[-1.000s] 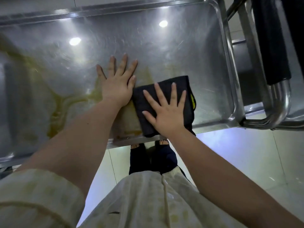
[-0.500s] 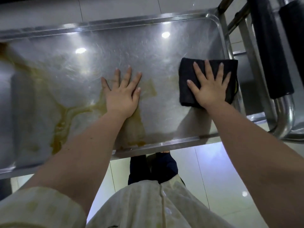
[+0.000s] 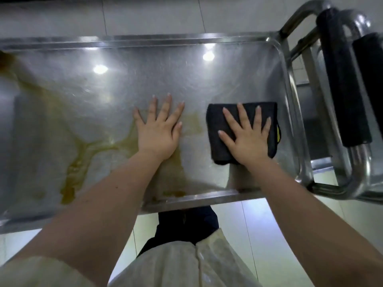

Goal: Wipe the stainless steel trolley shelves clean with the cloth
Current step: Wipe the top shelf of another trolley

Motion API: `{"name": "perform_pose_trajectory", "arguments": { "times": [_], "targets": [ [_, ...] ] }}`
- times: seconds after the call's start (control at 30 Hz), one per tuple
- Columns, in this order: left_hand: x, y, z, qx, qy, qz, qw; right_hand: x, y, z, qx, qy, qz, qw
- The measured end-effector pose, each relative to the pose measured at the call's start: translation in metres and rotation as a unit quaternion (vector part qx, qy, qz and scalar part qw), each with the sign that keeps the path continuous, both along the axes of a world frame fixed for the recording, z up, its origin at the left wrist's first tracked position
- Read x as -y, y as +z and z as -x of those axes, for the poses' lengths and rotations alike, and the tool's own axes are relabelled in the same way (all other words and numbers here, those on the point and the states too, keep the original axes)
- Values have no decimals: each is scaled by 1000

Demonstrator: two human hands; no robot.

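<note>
Right hand (image 3: 246, 137) lies flat on the folded black cloth (image 3: 218, 123), fingers straight and spread, pressing down, not curled round it. The cloth sits on the steel trolley shelf (image 3: 186, 39), at the shelf's right end, just inside the right rim. Left hand (image 3: 157, 133) is flat too, fingers spread, palm on bare steel at mid-shelf, holding nothing. A yellow-brown stain (image 3: 83, 154) streaks the shelf's left half and reaches the left hand. Black-padded handle (image 3: 344, 90) is past the shelf's right end. Pale tiled floor (image 3: 269, 224) shows below the shelf's front edge.
</note>
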State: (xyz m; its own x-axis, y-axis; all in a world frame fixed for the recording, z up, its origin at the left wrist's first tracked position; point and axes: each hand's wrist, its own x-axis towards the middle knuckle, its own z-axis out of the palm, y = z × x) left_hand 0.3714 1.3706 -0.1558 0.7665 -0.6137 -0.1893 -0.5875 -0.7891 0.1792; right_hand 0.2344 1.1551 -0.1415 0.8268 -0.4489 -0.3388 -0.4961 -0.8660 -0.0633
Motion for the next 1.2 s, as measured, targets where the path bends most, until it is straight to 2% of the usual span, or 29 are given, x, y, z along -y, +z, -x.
{"name": "perform_pose_trajectory", "arguments": {
  "times": [0.13, 0.2, 0.27, 0.47, 0.57, 0.67, 0.8, 0.87, 0.97, 1.1, 1.2],
  "targets": [
    [-1, -9, -4, 14, 0, 10, 1000, 63, -8, -146, 17, -64, -1, 998],
    [-1, -11, -5, 16, 3, 15, 1000, 63, -9, -165, 10, -76, 3, 997],
    [-1, -10, -6, 17, 5, 15, 1000, 45, -9, -142, 22, -54, 16, 998],
    [0, -6, -4, 11, 6, 5, 1000, -72, -2, 32, 42, 32, 13, 999],
    [-2, -8, -1, 21, 11, 27, 999, -86, -1, 43, 25, 35, 4, 999],
    [-2, -9, -3, 23, 22, 58, 998, -48, -5, -39, 55, 38, 18, 998],
    [0, -13, -5, 31, 41, 40, 998, 13, -11, -195, 44, 17, 4, 999],
    [1, -15, -7, 40, 43, 26, 998, 20, -12, -225, 32, 16, 6, 999],
    [1, -14, -8, 36, 39, 13, 998, 6, -12, -186, 39, 47, 14, 998],
    [4, -9, -7, 23, 47, 7, 999, -34, -5, -40, 70, 72, -3, 995],
    [4, -7, -7, 26, 46, 4, 999, -64, 1, 36, 49, 89, -8, 995]
  ]
}}
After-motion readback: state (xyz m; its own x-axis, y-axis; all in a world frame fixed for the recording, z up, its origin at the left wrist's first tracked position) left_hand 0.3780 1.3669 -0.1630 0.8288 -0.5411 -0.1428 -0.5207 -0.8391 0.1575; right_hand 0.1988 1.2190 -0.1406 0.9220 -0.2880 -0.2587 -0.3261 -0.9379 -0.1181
